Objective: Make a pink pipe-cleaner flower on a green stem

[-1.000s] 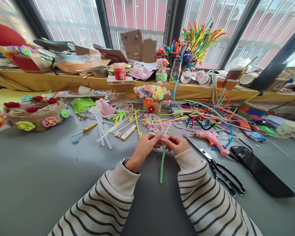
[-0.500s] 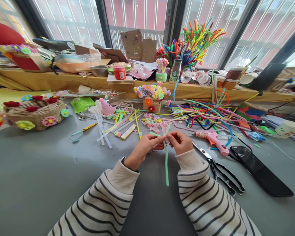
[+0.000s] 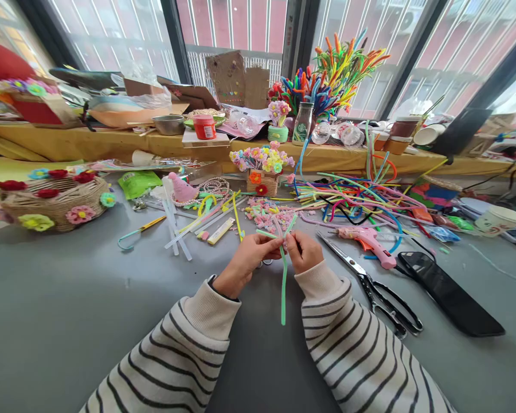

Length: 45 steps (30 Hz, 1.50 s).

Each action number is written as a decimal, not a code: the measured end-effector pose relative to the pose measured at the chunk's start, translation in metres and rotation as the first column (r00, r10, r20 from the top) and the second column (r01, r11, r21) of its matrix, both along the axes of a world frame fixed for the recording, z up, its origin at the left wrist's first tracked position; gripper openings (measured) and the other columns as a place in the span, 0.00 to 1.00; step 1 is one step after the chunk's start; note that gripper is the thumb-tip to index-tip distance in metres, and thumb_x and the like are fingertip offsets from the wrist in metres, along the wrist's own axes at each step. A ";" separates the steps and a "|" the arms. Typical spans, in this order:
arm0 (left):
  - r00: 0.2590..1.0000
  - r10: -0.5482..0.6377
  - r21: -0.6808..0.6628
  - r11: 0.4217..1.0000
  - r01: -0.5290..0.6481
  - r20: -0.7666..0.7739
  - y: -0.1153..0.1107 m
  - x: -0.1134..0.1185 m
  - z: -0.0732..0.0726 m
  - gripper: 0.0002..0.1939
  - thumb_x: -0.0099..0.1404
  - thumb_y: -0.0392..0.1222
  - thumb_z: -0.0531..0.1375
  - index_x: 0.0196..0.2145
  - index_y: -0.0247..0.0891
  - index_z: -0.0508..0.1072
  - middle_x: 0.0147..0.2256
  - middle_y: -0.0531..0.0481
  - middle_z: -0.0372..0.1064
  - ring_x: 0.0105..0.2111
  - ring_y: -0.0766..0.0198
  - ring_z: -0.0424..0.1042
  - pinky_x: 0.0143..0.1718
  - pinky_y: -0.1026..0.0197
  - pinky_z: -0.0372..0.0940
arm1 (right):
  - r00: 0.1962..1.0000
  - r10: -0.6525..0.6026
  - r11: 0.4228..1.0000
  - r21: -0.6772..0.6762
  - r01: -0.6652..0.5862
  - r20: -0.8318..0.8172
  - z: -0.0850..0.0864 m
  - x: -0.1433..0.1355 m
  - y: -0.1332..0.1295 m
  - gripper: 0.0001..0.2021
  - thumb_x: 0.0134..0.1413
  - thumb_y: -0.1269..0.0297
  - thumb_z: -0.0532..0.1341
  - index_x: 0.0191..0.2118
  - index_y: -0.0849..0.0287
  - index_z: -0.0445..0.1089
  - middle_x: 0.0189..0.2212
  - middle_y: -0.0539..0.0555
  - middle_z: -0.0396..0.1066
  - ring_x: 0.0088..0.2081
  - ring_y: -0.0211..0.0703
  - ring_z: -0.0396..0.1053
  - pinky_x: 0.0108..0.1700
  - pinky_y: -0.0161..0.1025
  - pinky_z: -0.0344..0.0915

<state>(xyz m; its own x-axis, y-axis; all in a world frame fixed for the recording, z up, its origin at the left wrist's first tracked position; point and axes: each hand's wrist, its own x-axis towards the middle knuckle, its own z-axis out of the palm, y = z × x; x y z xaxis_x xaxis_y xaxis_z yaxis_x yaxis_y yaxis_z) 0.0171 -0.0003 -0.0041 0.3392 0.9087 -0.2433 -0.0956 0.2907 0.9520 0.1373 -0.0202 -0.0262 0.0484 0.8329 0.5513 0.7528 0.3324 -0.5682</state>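
Closed in a pinch with the left hand (image 3: pixel 251 253), thumb pressed toward bent fingers, on a green strip (image 3: pixel 283 292) at the point of crossing. Pinching likewise with the right hand (image 3: pixel 304 251), curled in more tightly and gripping the strip from the other side, just beside the left fingertips. Held between the two, with a long end hanging down toward the body and shorter green ends sticking out above, one to the left and one to the right. Joined in view by a pale pink strip (image 3: pixel 277 226), rising from the same spot (too covered by fingertips to tell how fastened).

Kept above the desk (image 3: pixel 69 304), nearer than the pink clippings (image 3: pixel 269 215) and to the left of the scissors (image 3: pixel 370 281) and the pink glue gun (image 3: pixel 370 241). Farther back, marked with a white label (image 3: pixel 208 131) on the red jar (image 3: pixel 201 124), in print too small to read. Equally unreadable on the glass bottle (image 3: pixel 303 123), despite a green-and-white mark, and on the yellow-and-white block (image 3: pixel 221 231).
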 end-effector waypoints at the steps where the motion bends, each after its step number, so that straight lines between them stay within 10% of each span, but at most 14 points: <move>1: 1.000 0.011 0.005 1.000 -0.011 -0.005 0.000 0.000 0.000 0.13 0.40 0.44 0.62 0.21 0.30 0.69 0.18 0.52 0.65 0.19 0.72 0.64 0.27 0.67 0.61 | 0.997 -0.021 1.000 -0.007 0.021 -0.073 -0.002 -0.003 0.000 0.14 0.49 0.61 0.44 0.17 0.58 0.53 0.14 0.47 0.55 0.17 0.33 0.52 0.22 0.31 0.48; 10: 0.997 -0.070 0.031 0.997 0.070 -0.018 -0.001 -0.003 0.002 0.12 0.41 0.44 0.61 0.20 0.31 0.69 0.19 0.52 0.65 0.20 0.71 0.65 0.26 0.67 0.61 | 0.691 0.057 0.965 -0.138 -0.223 -0.721 -0.001 0.008 0.009 0.13 0.41 0.54 0.54 0.22 0.60 0.59 0.12 0.43 0.55 0.13 0.28 0.50 0.15 0.28 0.49; 18: 0.992 -0.116 -0.003 0.993 0.116 0.057 -0.003 -0.002 0.004 0.10 0.43 0.42 0.61 0.22 0.31 0.69 0.20 0.52 0.66 0.21 0.72 0.65 0.26 0.68 0.61 | 0.325 0.110 0.899 -0.046 -0.435 -0.939 0.003 0.011 0.010 0.09 0.34 0.60 0.61 0.21 0.61 0.64 0.13 0.43 0.60 0.15 0.27 0.57 0.15 0.26 0.56; 28: 0.912 -0.053 -0.075 0.993 0.092 0.407 0.001 -0.004 0.005 0.10 0.51 0.41 0.55 0.30 0.34 0.70 0.31 0.47 0.69 0.31 0.66 0.68 0.35 0.64 0.61 | 0.031 -0.061 0.948 -0.067 -0.312 -0.998 0.010 0.013 0.009 0.11 0.23 0.66 0.66 0.21 0.60 0.66 0.17 0.46 0.69 0.21 0.31 0.68 0.22 0.24 0.65; 33: 0.929 -0.104 0.063 0.994 0.087 0.356 -0.001 -0.002 0.004 0.10 0.48 0.36 0.57 0.32 0.36 0.70 0.33 0.50 0.67 0.36 0.65 0.65 0.39 0.62 0.59 | 0.089 -0.017 0.945 -0.045 -0.323 -0.996 0.009 0.007 0.006 0.09 0.26 0.68 0.66 0.20 0.60 0.65 0.18 0.46 0.69 0.24 0.33 0.68 0.24 0.26 0.66; 45: 0.987 0.122 0.067 0.989 -0.129 0.101 0.002 -0.001 -0.001 0.11 0.42 0.43 0.61 0.23 0.33 0.69 0.22 0.52 0.64 0.24 0.71 0.64 0.29 0.66 0.60 | 0.526 0.030 0.945 -0.148 -0.293 -0.850 0.008 0.003 0.003 0.10 0.30 0.61 0.62 0.24 0.61 0.66 0.19 0.47 0.65 0.21 0.31 0.62 0.20 0.28 0.60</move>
